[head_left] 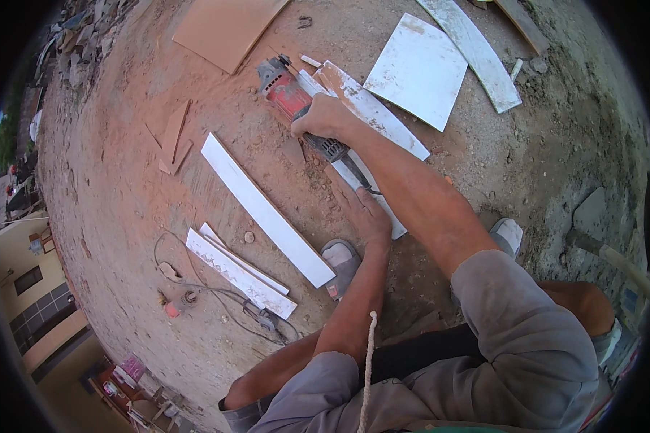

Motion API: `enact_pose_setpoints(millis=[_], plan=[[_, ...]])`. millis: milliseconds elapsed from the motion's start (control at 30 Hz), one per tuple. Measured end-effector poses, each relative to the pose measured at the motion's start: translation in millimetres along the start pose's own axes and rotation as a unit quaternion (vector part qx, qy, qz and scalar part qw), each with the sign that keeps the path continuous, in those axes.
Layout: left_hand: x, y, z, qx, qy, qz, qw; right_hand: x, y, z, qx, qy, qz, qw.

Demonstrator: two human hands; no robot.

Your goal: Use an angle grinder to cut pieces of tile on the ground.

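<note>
My right hand (323, 117) is wrapped around the body of a red and black angle grinder (289, 97), its head pointing away to the far left. The disc is hard to make out. Beneath the grinder lies a white tile strip (390, 215), partly covered by the tool and my arms. Close behind the grinder, my left hand (368, 214) rests at the strip's left edge with fingers stretched out. The grinder's black cord (372, 191) leaves its rear end near that hand. Touching the strip's far part is another dirt-stained white tile piece (375, 112).
Left of my hands lie a long white strip (267, 209) and narrower strips (235, 274), with a cable connector (267, 317) beside them. Brown shards (173, 141), a brown tile (227, 32) and a white tile (420, 71) lie farther off. A wooden-handled tool (614, 260) is at right.
</note>
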State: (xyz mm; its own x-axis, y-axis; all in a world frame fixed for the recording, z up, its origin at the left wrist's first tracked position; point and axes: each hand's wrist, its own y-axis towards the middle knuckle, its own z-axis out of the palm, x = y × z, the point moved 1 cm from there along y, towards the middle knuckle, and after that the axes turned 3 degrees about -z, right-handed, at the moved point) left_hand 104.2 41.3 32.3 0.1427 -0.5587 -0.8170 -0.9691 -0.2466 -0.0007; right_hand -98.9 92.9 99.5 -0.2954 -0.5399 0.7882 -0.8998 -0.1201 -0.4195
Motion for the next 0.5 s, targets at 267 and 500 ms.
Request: enact_pose_setpoints(millis=[267, 500], plan=[[-1.5, -3.7, 0.8, 0.009, 0.002, -0.046, 0.999, 1.1, 2.9, 0.1, -0.001, -0.016, 0.006, 1.0], [9.3, -1.5, 5.2, -0.008, -0.008, -0.018, 1.0, 3.4, 5.5, 0.6, 0.017, -0.025, 0.018, 0.999]])
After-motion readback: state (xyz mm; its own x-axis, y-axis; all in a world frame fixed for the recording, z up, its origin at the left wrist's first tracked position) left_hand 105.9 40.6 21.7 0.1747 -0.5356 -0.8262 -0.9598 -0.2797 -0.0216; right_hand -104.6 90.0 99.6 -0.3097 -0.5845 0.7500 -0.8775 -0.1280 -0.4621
